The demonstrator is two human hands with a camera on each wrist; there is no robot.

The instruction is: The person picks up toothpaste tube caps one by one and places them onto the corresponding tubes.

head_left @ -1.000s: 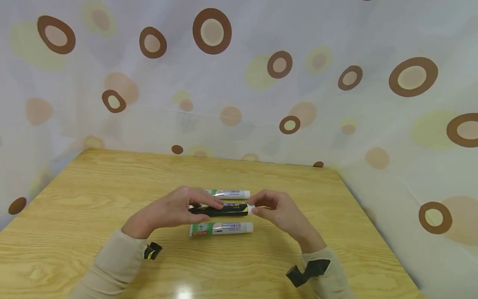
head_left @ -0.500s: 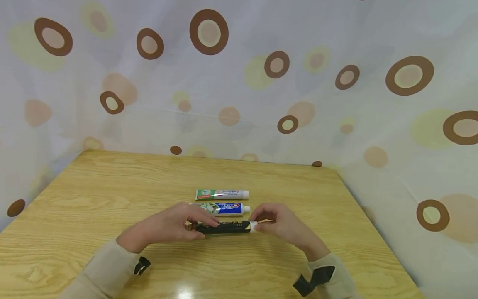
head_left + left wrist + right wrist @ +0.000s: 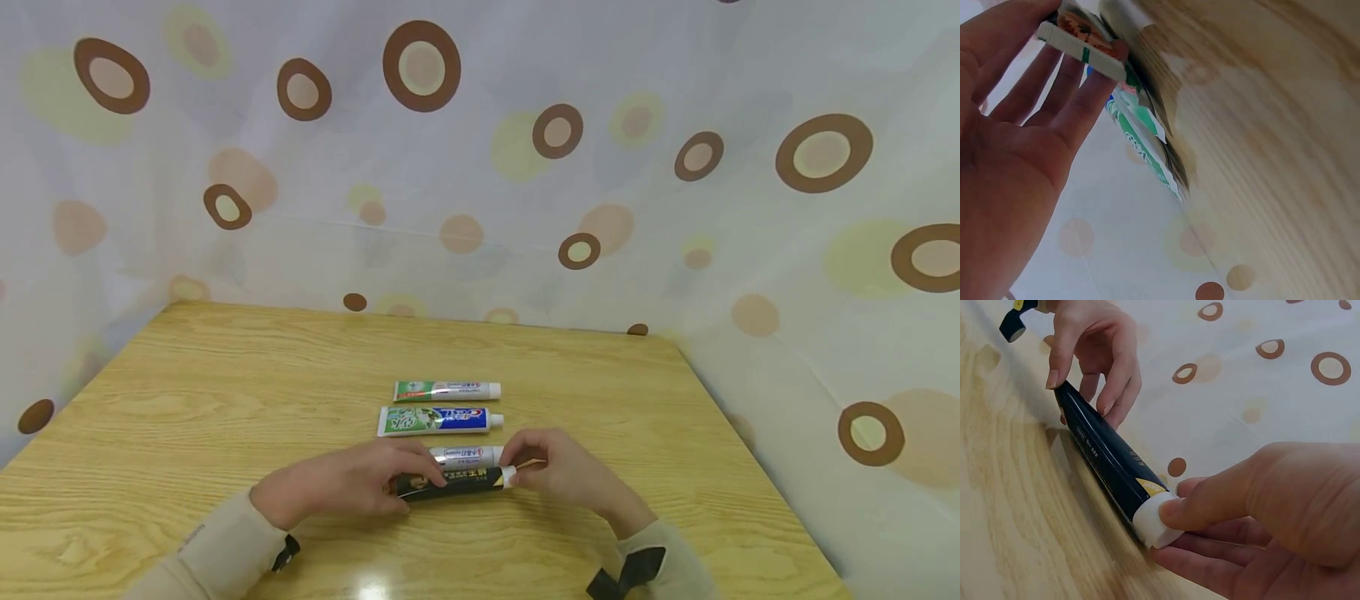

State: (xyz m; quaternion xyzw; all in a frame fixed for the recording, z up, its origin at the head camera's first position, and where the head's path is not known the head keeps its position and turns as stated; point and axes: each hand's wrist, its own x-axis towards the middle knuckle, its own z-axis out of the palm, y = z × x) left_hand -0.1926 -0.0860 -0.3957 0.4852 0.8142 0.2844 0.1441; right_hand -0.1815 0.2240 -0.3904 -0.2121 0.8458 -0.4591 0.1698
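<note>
A black toothpaste tube (image 3: 465, 482) with a white cap (image 3: 1155, 519) is held at both ends, close over the table. My left hand (image 3: 348, 483) grips its flat tail end between thumb and fingers; the left wrist view shows that crimped end (image 3: 1082, 50) up close. At the other end my right hand (image 3: 570, 477) pinches the white cap. Just behind it lies a white and green toothpaste tube (image 3: 468, 457), partly covered by the black tube and my left fingers. Farther back rest a blue and green toothpaste tube (image 3: 438, 420) and another white and green tube (image 3: 447, 391).
The wooden table (image 3: 262, 375) carries the tubes in a loose row, caps to the right. A patterned curtain (image 3: 480, 167) with brown rings stands along its back and sides.
Both hands have brought the black tube toward the near side of the table, from over the blue and green tube to in front of the nearer white and green one.
</note>
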